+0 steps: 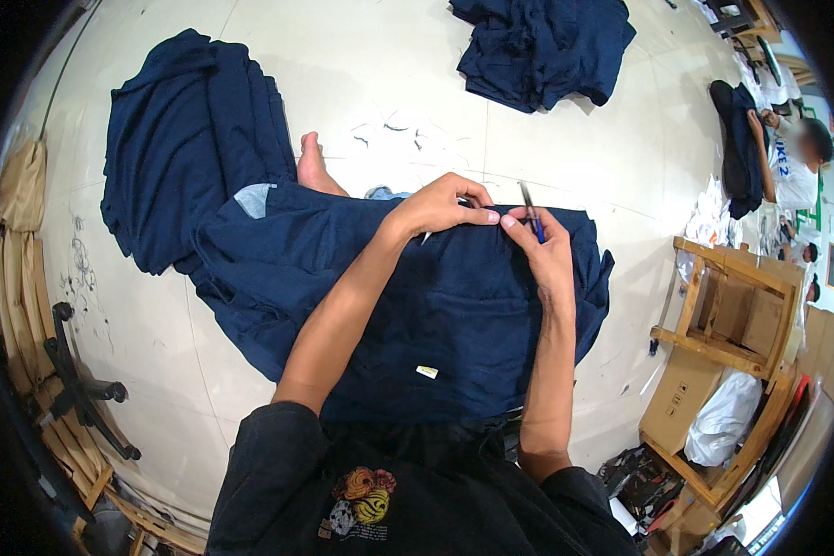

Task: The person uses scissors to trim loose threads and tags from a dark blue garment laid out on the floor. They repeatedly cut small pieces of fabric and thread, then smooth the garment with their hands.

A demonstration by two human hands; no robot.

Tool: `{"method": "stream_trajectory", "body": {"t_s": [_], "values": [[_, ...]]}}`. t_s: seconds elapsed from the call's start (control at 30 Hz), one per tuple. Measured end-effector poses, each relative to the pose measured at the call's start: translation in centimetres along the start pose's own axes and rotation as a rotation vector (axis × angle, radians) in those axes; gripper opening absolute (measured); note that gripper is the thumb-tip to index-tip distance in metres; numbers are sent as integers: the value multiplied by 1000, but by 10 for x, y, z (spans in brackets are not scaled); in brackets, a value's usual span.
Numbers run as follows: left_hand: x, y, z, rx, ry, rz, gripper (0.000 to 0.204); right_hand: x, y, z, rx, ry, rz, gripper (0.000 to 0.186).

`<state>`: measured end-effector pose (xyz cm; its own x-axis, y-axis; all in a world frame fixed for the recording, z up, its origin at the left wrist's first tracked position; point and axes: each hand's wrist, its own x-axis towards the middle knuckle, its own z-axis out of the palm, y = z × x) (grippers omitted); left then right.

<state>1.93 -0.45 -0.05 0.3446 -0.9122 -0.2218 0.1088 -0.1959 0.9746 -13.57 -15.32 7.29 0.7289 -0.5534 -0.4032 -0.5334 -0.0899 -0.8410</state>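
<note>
I see left hand pinching the soft, limp navy garment hem; right hand grips what looks like a small blue tool.

Garment workshop; navy shirt piles, cardboard boxes

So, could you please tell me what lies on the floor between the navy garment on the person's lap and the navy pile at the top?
In the head view, the stretch between the lap garment and the far pile is pale floor with scattered thread scraps.
</note>
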Motion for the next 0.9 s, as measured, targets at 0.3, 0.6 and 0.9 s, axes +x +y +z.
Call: {"method": "stream_trajectory", "body": {"t_s": [0.3, 0.6, 0.9], "values": [[1, 0, 8, -458, 42, -112, 21, -4, -10, -9, 27, 50, 9, 26], [2, 0, 10, -398, 48, -158, 21, -20, -30, -18, -185, 151, -77, 26], [2, 2, 9, -356, 53, -142, 20, -15, -25, -17, -196, 143, -93, 30]]}}
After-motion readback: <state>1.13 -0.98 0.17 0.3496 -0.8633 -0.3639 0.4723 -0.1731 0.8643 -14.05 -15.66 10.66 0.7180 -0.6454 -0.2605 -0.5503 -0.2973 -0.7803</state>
